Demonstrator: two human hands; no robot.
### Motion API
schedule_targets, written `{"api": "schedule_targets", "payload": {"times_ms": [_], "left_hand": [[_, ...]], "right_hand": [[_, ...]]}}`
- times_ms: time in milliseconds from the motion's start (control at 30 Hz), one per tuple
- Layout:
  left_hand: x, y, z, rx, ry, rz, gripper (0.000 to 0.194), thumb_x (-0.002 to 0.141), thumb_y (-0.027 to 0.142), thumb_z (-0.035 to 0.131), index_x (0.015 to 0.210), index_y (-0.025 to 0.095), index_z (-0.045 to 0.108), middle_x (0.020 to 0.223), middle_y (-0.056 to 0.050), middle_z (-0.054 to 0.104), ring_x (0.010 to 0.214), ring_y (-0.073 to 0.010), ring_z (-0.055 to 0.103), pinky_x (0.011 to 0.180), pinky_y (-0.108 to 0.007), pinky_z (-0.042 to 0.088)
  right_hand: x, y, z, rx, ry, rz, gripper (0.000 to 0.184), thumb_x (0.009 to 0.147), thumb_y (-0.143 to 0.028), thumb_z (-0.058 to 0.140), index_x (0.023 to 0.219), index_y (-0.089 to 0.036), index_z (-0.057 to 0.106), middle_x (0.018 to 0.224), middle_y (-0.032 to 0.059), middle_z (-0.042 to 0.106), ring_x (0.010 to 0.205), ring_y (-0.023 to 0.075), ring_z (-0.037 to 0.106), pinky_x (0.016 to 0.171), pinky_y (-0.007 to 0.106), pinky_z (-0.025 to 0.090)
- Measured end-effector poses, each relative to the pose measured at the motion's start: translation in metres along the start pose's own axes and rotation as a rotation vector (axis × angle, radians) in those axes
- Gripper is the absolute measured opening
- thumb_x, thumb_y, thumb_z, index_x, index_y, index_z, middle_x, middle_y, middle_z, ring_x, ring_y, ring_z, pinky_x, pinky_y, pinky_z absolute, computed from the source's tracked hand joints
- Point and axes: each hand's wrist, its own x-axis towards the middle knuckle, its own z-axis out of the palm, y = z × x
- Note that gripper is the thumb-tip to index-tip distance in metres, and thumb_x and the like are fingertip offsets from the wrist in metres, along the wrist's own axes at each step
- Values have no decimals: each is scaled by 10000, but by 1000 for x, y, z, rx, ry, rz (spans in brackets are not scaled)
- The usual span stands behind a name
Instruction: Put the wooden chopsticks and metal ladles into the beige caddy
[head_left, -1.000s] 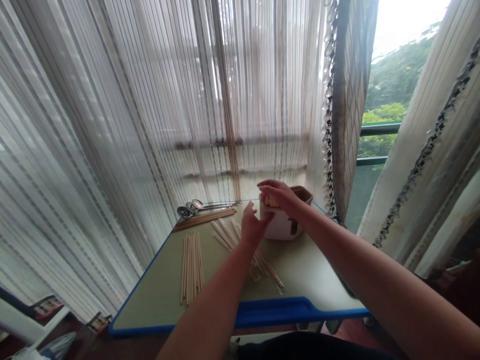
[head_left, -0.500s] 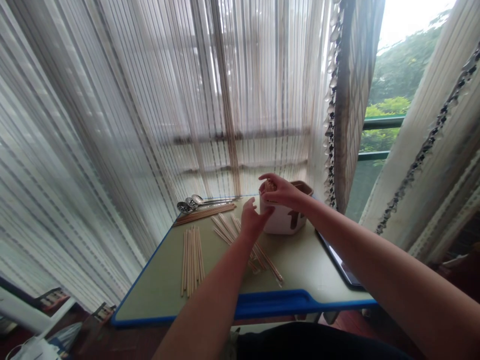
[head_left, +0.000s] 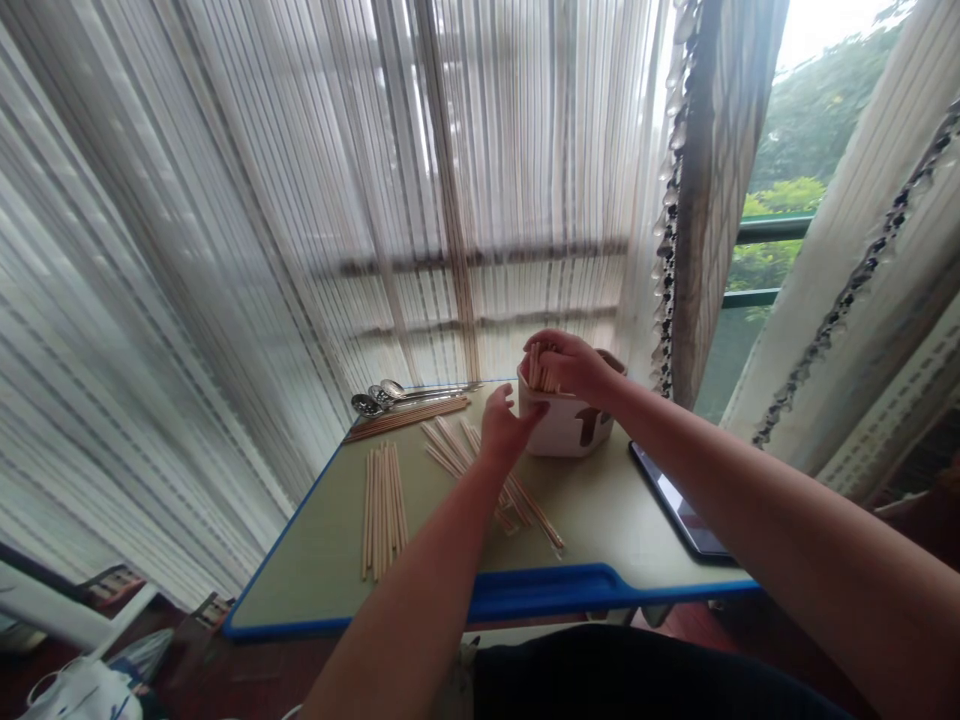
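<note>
Two hands meet at the white bin (head_left: 559,438), which stands near the far right corner of the table (head_left: 300,585). From my end, the right hand (head_left: 574,366) has its fingers curled round a bundle of sticks (head_left: 534,368), roughly upright at the bin's left end. The left hand (head_left: 507,430) is open, thumb spread from the fingers and by the bin's near left side; I can't tell whether it presses there. My first worry is the bundle: uneven finger pressure could let sticks slip or splay, and a low wrist could catch them on the rim. A sideways push could shift the bin towards the far edge, especially if the left hand isn't bracing it. Below the left forearm, the pale chopsticks (head_left: 384,500) towards the left edge could roll if brushed, and the wrapped chopsticks (head_left: 454,455) lie crossed, so one snagged wrapper might drag others. I'd also mind the right forearm, which passes above the tablet (head_left: 675,505) at the right edge and could knock it if dropped low.
</note>
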Motion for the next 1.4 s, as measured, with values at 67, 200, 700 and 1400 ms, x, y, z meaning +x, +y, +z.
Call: {"api": "schedule_targets", "payload": {"times_ms": [67,200,700,1400], "left_hand": [[0,-1,0,2,-4,5,712,606,473,736,1181,134,489,1210,-160,523,970,-244,579,805,-366,486],[1,-2,-1,-10,-8,11,698,609,472,734,1172,135,495,1210,-162,521,962,-244,580,796,-367,489],[2,-3,-2,-81,-20,26,632,604,422,752,1131,166,516,1168,-138,546,935,-226,584,767,-356,495],[0,0,0,-71,-55,48,554,614,429,745,1064,163,561,1113,-128,582,932,-231,593,751,-368,502]], "right_hand": [[1,-2,1,78,7,43,124,666,-154,496,782,-173,537,651,9,622,619,146,593,576,287,476],[-1,-8,4,111,-13,115,146,621,-124,492,737,-157,574,661,21,634,664,147,601,618,281,477],[-12,7,7,-30,-41,176,377,590,-247,719,914,-192,534,866,35,639,754,156,599,653,294,497],[-3,6,20,-78,301,110,272,607,-341,684,642,-193,459,560,-46,489,524,97,475,502,237,404]]}}
